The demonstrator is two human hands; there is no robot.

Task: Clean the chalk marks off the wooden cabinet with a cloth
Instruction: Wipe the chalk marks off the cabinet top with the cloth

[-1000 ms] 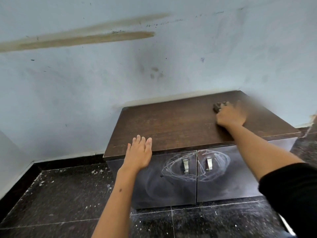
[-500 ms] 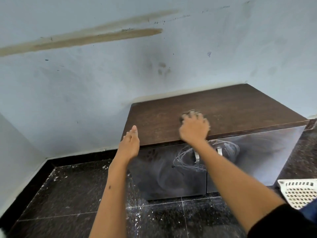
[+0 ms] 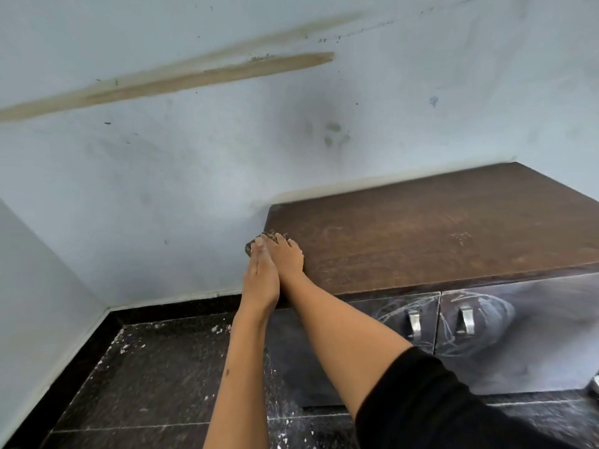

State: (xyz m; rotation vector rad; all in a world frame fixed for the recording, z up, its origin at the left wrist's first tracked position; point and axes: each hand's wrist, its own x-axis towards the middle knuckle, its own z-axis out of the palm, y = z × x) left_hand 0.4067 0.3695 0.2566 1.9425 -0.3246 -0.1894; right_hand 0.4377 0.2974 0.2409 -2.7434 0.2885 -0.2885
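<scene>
The cloth (image 3: 264, 240) is a small, dark, crumpled wad at the left edge of the wooden cabinet (image 3: 437, 234) top, near its back-left corner, with part of it bulging out over that edge. It looks soft and light, so it should squash under pressure and go wherever the palm pushes it; bunched this small, it is best held from above with the fingers spread over it, not pinched by a corner.

The right hand (image 3: 287, 258) lies on it, palm down, fingers curled over the wad and pressing it to the wood, with the forearm reaching in diagonally from a black sleeve (image 3: 431, 403) at the lower right. The left hand (image 3: 261, 276) stands on edge just beside the cabinet's left side, fingers straight and together, their tips touching the overhanging cloth; it grips nothing and seems to act as a stop or catch.

The top shows only faint pale traces toward the right. Heavy chalk marks (image 3: 453, 322) loop over both doors around the two metal handles (image 3: 415, 324), so most of the cleaning is probably not yet done. White crumbs speckle the dark tiled floor (image 3: 155, 377) below a scuffed pale wall (image 3: 162, 176).
</scene>
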